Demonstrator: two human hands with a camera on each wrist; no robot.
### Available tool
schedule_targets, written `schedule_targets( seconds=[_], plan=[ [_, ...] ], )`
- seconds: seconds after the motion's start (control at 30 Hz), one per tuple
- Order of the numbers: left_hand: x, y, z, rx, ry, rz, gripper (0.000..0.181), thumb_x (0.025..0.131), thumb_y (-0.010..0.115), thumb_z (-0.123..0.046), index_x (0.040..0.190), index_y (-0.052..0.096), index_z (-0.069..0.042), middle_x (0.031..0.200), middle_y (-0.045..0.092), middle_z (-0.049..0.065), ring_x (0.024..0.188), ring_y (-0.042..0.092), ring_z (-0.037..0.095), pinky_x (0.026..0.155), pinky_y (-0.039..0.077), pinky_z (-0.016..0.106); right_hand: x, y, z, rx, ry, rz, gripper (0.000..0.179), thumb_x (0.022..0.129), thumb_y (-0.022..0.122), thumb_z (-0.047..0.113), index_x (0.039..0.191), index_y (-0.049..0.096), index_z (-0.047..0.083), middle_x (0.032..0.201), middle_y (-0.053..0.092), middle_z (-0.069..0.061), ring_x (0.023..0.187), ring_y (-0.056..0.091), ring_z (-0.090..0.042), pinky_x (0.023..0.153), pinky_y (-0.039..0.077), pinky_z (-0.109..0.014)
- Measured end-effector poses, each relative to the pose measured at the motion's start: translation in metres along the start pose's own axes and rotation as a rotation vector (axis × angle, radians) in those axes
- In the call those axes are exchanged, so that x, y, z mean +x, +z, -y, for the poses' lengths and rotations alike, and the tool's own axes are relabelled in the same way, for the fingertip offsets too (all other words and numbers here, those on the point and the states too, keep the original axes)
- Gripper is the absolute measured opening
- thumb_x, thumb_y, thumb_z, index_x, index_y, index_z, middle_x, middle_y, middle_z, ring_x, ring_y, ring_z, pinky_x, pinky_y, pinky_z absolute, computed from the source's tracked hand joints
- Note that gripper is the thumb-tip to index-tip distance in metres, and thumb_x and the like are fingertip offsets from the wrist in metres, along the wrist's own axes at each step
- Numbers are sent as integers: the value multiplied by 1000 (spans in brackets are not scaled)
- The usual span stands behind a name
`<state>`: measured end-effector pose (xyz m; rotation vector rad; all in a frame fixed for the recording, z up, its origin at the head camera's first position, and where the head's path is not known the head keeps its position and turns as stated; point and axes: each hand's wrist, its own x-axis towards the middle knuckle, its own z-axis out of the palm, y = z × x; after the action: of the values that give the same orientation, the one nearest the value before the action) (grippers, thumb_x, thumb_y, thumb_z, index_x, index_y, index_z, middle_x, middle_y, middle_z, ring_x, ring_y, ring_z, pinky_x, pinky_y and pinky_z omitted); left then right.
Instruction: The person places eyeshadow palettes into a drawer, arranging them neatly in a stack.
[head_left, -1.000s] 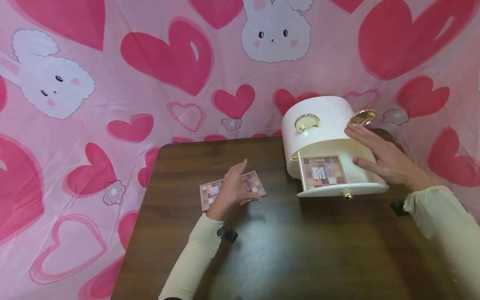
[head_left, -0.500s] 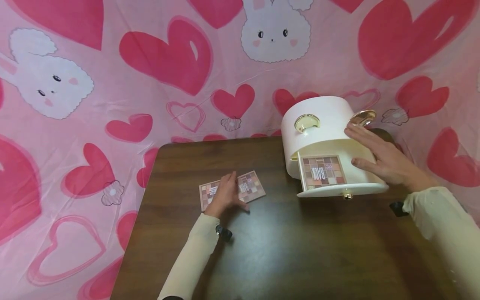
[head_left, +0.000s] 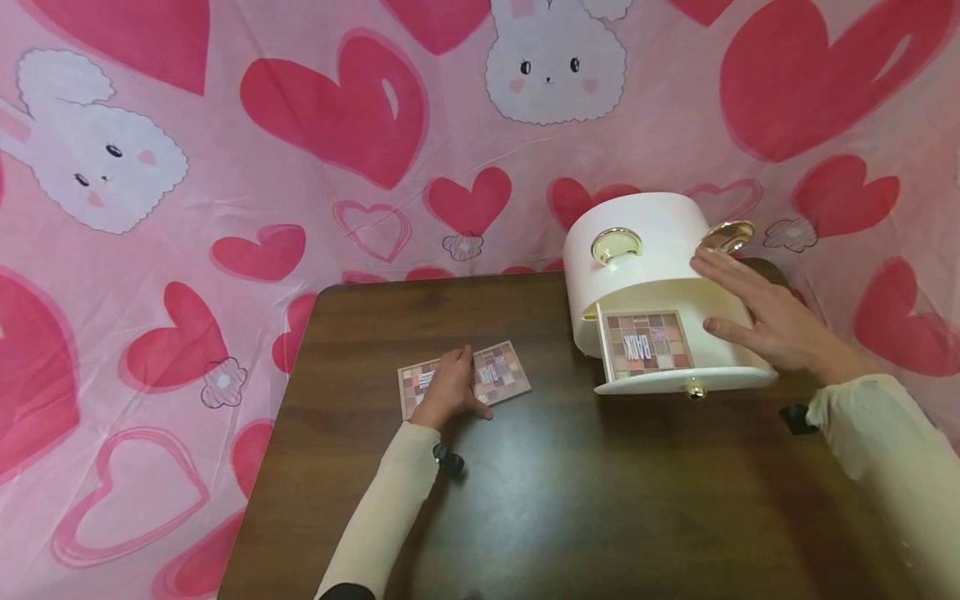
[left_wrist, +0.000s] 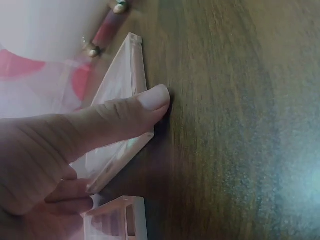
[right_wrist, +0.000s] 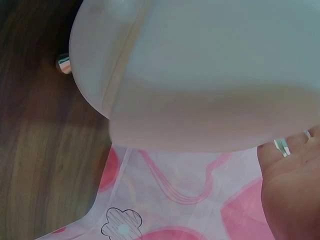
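Observation:
Two eyeshadow palettes lie side by side at an angle on the brown table. My left hand [head_left: 450, 383] reaches over the place where they meet, its thumb [left_wrist: 145, 102] at the near edge of the right eyeshadow palette [head_left: 504, 373] and its fingers bent over the far side. The left eyeshadow palette [head_left: 412, 390] is partly hidden beneath the hand. On the right, my right hand [head_left: 765, 317] rests with straight fingers against the side of a white rounded organizer [head_left: 648, 221]. Its drawer [head_left: 652, 382] is pulled out, with another eyeshadow palette [head_left: 647, 342] marked BACK inside.
Two gold round pieces, one a gold disc [head_left: 617, 246], stick out from the organizer. A gold knob [head_left: 696, 392] sits on the drawer front. Behind the table [head_left: 540, 500] hangs a pink cloth [head_left: 450, 133] with hearts and bunnies.
My left hand has come down onto the right palette, its fingers bending and its thumb drawing in to the near edge. The right hand, organizer and drawer stay as they were.

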<state>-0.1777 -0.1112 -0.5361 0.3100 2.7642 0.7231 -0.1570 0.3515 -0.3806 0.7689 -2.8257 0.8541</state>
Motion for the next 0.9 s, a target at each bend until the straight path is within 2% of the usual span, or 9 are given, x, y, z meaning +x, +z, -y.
schedule_targets(
  seconds=[0.1,0.3,0.47,0.67,0.9],
  plan=[
    [1,0,0,-12,-4,-16,132,49,103,-37,154,32,3,151,39,23,138,39,39,114,32,49,0,0,-1,0,-7,-2,87,82,75,19,159,34,22,165,24,-7,150,19,-31,107,22,-75],
    [-2,-4,-5,-113,21,-77,137,46,104,-29,155,28,5,151,39,24,134,43,40,112,35,49,-2,1,-3,11,-48,-27,86,82,75,16,158,35,19,164,26,-8,151,18,-28,113,20,-67],
    [-8,-11,-7,-188,42,-108,133,48,103,-24,155,29,3,150,40,23,133,44,39,111,36,50,-2,2,-2,19,-61,-36,85,83,75,16,158,36,18,164,26,-8,151,18,-28,114,19,-65],
    [-17,-24,-14,-209,48,-117,130,51,102,-24,157,30,-2,150,41,18,133,44,36,111,37,51,-1,2,-1,20,-25,-15,85,83,74,17,158,35,21,164,25,-7,151,18,-29,110,20,-71],
    [-23,-38,-23,-174,100,-161,130,48,103,-26,156,33,-2,149,43,17,134,44,36,111,37,50,-1,0,0,15,-5,-7,85,83,74,17,158,34,23,164,24,-8,150,19,-31,108,20,-73]
  ],
)
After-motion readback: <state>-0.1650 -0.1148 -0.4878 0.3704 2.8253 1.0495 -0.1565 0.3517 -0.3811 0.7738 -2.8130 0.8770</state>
